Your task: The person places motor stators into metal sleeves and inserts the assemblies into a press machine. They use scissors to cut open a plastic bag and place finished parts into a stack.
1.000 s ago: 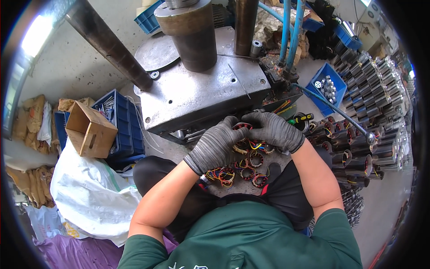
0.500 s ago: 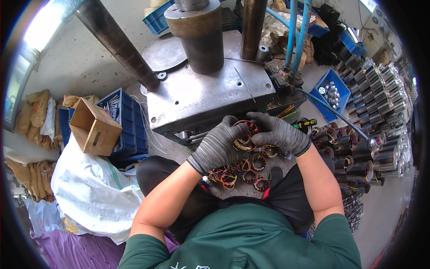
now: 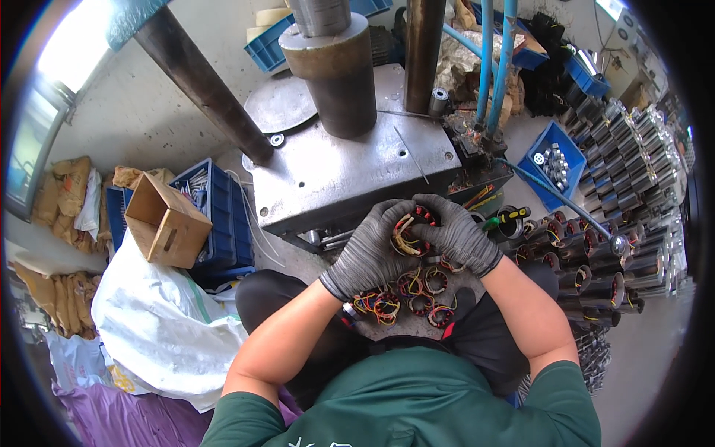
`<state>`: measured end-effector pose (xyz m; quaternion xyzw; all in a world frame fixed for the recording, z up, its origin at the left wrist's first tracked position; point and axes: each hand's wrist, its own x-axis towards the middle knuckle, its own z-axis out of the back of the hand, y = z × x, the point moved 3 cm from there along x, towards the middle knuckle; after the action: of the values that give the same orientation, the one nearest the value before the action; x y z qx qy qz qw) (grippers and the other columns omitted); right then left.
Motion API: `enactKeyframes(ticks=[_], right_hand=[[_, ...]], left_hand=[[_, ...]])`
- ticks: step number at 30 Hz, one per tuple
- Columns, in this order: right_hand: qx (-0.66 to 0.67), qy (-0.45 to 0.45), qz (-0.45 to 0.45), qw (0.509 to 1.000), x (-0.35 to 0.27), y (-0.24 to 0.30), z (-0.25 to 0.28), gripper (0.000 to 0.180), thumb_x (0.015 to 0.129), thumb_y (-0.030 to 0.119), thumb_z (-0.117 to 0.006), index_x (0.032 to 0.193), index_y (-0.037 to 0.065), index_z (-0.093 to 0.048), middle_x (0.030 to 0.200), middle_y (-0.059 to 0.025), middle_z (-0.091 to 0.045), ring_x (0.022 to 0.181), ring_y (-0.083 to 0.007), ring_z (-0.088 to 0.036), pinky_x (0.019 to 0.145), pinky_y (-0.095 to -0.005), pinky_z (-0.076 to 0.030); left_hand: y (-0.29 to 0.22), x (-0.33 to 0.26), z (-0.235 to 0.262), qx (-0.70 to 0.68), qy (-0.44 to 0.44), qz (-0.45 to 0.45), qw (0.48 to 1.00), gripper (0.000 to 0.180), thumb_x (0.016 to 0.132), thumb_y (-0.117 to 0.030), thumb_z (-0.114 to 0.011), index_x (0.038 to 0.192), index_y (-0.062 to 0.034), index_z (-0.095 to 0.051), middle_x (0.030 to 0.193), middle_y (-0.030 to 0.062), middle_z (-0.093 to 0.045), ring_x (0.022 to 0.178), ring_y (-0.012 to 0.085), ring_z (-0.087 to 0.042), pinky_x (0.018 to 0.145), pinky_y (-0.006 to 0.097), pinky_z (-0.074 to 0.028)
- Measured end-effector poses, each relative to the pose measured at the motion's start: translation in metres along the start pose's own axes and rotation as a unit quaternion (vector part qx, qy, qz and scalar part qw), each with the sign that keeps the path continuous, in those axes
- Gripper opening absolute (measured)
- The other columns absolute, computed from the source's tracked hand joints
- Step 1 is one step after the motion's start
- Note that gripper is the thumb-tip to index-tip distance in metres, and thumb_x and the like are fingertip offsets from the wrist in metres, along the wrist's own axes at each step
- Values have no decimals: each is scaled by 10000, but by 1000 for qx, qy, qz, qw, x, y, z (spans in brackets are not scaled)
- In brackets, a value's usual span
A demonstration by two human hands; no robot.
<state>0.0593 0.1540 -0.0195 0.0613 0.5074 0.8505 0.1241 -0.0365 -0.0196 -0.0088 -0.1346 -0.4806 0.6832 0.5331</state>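
Both grey-gloved hands cup one round wound stator coil with red, yellow and dark wires (image 3: 412,232) just in front of the grey steel press plate (image 3: 350,167); left hand (image 3: 370,253) curled under and around its near-left side, fingers grasping it; right hand (image 3: 456,232) clenched over its right rim, also gripping; more wound coils with coloured leads (image 3: 417,292) lie nearer the body than the plate; dark cylindrical press ram (image 3: 337,71) stands on the plate's far side; judgement: keep the loose leads tucked clear of the rim, hold the coil level, support from below while the right fingers work the wires
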Motion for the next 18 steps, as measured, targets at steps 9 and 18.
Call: enactKeyframes(ticks=[9, 18], right_hand=[[155, -57, -54, 985, 5, -11, -18, 559, 909, 91, -761, 1420, -6, -555, 1290, -135, -668, 1167, -196, -650, 1046, -332, -528], [413, 7, -63, 909, 1, 13, -1, 683, 918, 365, -820, 1391, -50, -557, 1245, -119, -679, 1186, -185, -617, 1047, -334, -504]], left_hand=[[8, 4, -25, 78, -89, -49, 992, 1094, 649, -168, -973, 1529, 11, -348, 1467, 257, -455, 1338, 380, -542, 1134, 427, -486], [6, 7, -14, -134, -137, 51, 980, 973, 671, -138, -998, 1464, -39, -442, 1358, 129, -620, 1237, 214, -625, 1069, 385, -541]])
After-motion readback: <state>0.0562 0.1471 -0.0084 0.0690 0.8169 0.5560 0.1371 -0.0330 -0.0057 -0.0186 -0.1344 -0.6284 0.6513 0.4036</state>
